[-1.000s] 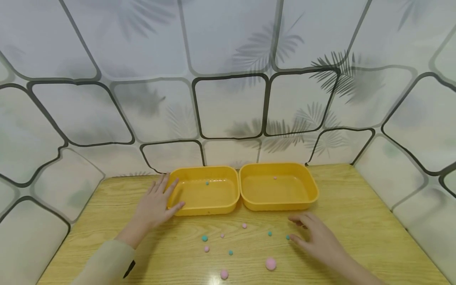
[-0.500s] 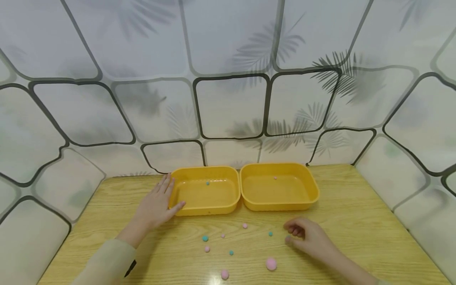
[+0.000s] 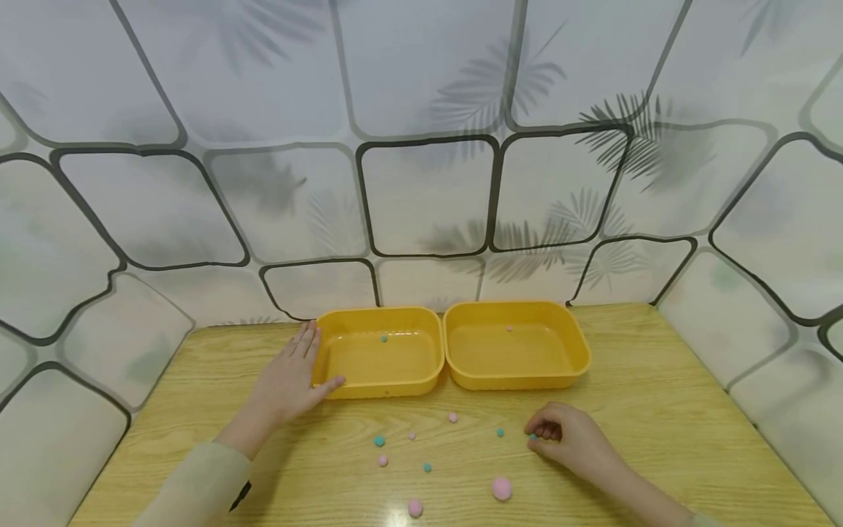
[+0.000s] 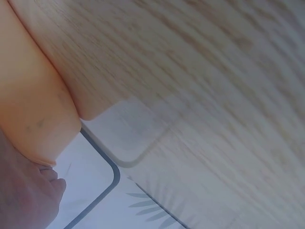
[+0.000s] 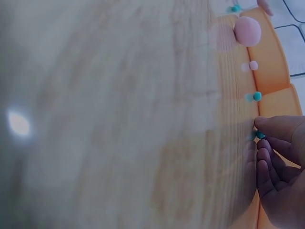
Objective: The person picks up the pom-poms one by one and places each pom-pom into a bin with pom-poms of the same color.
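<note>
My left hand rests against the left end of the left yellow tray, fingers along its side and thumb over the front rim. My right hand is low over the table in front of the right yellow tray. Its thumb and index fingertip pinch a small teal ball at the tabletop; the other fingers are curled. To its left lie another teal ball and a larger pink ball. In the left wrist view, part of the left hand shows beside the tray wall.
Several more pink and teal balls are scattered in front of the trays, among them a pink ball near the front. One teal ball lies in the left tray, one pink ball in the right. A patterned wall stands behind.
My right hand has shifted slightly left, and its thumb and index finger have come together on the teal ball. The left hand stays at the tray, its fingers drawn closer together.
</note>
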`<control>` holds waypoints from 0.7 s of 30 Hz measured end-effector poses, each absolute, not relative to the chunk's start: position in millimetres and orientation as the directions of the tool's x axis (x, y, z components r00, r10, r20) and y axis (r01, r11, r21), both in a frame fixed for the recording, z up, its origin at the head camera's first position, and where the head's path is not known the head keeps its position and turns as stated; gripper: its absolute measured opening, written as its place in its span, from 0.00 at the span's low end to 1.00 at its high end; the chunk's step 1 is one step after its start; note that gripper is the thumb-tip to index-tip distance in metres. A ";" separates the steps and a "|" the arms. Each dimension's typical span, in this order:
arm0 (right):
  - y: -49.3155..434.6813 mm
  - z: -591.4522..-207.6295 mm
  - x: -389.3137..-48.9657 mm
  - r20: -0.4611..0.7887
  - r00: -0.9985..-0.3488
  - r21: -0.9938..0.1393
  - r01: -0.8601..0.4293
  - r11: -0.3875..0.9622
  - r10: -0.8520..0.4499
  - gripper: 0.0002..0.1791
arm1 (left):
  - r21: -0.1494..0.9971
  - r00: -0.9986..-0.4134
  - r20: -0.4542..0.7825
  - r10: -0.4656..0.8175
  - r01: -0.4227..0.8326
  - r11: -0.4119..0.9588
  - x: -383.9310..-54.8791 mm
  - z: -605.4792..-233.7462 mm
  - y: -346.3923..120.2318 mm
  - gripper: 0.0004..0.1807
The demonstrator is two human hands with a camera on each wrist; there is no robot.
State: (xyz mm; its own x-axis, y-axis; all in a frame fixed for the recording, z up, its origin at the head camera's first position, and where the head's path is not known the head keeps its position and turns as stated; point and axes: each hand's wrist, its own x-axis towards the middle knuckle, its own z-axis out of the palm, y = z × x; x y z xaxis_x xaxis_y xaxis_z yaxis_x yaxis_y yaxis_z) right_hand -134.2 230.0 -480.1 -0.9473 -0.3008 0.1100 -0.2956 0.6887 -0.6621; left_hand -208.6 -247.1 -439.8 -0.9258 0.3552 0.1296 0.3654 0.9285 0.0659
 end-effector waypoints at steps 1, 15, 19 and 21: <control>229.9 -480.3 -134.4 0.113 -0.947 -0.661 -0.297 0.689 -0.300 0.08 | 0.065 -0.925 0.131 0.356 0.367 0.928 -208.7 -440.0 -246.9 0.56; 228.2 -471.0 -138.9 0.085 -0.958 -0.671 -0.259 0.695 -0.275 0.05 | 0.060 -0.925 0.136 0.355 0.366 0.929 -209.1 -441.7 -246.9 0.56; 226.7 -463.2 -140.7 0.090 -0.962 -0.670 -0.251 0.699 -0.260 0.06 | 0.064 -0.926 0.137 0.352 0.362 0.930 -209.8 -443.1 -247.2 0.56; 225.9 -459.7 -141.5 0.104 -0.959 -0.668 -0.262 0.696 -0.262 0.06 | 0.069 -0.927 0.137 0.350 0.361 0.930 -209.8 -443.9 -247.5 0.56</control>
State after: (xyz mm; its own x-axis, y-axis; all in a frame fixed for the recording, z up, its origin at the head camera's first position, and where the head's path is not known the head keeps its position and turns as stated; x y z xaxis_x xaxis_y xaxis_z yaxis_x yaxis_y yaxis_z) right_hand -141.5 225.9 -459.7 -0.9594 -0.2622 0.1036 -0.2625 0.6964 -0.6680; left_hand -209.8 -247.5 -443.9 -0.9267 0.3500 0.1366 0.3613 0.9299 0.0688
